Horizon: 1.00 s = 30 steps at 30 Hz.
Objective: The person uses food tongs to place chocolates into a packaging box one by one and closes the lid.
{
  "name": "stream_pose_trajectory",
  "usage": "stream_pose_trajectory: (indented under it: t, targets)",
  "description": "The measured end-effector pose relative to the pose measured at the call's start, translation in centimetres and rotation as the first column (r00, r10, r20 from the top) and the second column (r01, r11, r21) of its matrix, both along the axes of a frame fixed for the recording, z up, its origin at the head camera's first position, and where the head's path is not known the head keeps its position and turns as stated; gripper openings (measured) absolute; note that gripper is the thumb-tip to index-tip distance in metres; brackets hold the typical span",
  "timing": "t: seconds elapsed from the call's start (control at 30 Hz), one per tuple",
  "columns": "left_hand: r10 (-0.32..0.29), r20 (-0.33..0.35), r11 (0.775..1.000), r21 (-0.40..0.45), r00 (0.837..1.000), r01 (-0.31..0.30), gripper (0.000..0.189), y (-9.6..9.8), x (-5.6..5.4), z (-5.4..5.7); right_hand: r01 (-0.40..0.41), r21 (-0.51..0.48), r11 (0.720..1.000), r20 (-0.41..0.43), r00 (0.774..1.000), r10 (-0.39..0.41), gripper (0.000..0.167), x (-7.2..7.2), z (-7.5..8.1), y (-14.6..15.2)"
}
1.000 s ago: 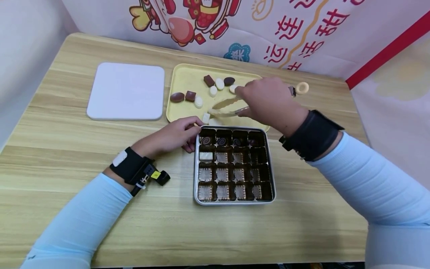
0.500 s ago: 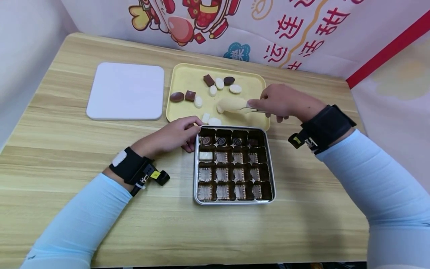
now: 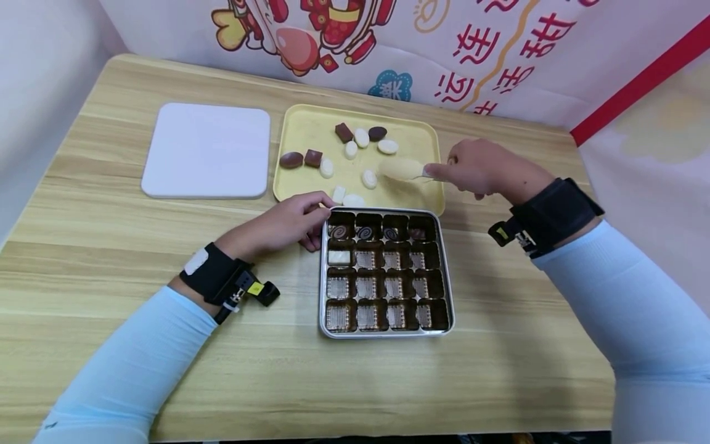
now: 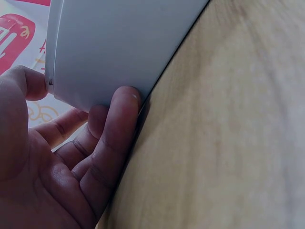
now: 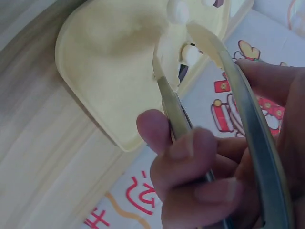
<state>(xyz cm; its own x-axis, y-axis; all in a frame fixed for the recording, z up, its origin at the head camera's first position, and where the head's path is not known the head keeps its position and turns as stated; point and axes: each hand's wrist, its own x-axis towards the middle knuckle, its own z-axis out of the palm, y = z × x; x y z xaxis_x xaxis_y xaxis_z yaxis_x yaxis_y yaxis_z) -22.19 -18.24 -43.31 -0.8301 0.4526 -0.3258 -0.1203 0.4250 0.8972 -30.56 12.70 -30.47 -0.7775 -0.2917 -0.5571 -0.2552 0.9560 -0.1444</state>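
My right hand grips a pair of tongs over the yellow tray. The tongs' pale tips stand apart in the right wrist view, with an oval white chocolate just beyond them. Fingers and thumb of my left hand hold the far left corner of a metal tin; in the left wrist view they lie against its outer wall. Inside the tin, dark swirled chocolates fill the far row of the divided insert. A white block chocolate sits at the left of the second row.
White oval and brown chocolates lie scattered on the tray. Two white pieces lie close behind the tin's far rim. A white lid-like panel rests on the wooden table at the left. A printed sheet stands behind.
My right hand turned, then drew right with the tongs, away from a white oval chocolate that now shows uncovered on the tray. My left hand and the tin stay put.
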Motion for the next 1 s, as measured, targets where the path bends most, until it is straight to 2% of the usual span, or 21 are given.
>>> stream_pose_trajectory:
  t: [0.2,0.37,0.47,0.63,0.7,0.9,1.0]
  targets:
    - [-0.006,-0.013,1.0,-0.011,1.0,0.006,0.029,-0.1,0.1,0.1,-0.088,0.065,0.994,-0.142,0.985,0.097,0.064,1.3,0.2,-1.2]
    - [-0.006,-0.011,1.0,-0.003,1.0,0.006,0.029,-0.1,0.1,0.1,-0.102,0.141,0.985,-0.242,0.961,0.134,0.063,2.6,-0.1,-2.8]
    - [-0.008,-0.016,1.0,-0.001,1.0,0.008,0.028,0.0,0.1,0.0,-0.11,0.187,0.976,-0.318,0.933,0.166,0.061,3.2,-0.3,-3.6]
    - [-0.009,-0.02,1.0,0.001,1.0,0.009,0.028,0.1,0.1,0.1,-0.168,0.238,0.957,-0.433,0.864,0.259,0.059,4.1,-0.8,-4.2]
    - [-0.01,-0.021,1.0,0.001,1.0,0.01,0.028,0.2,0.1,0.2,-0.184,0.242,0.953,-0.457,0.845,0.279,0.058,4.3,-0.8,-4.2]
    - [-0.009,-0.025,1.0,-0.004,1.0,0.009,0.028,0.2,0.3,0.4,-0.22,0.217,0.951,-0.489,0.819,0.301,0.055,5.1,-0.1,-3.5]
    - [-0.006,-0.022,1.0,0.0,1.0,0.006,0.028,0.2,0.4,0.3,-0.214,0.178,0.961,-0.518,0.81,0.276,0.056,6.3,0.9,-2.9]
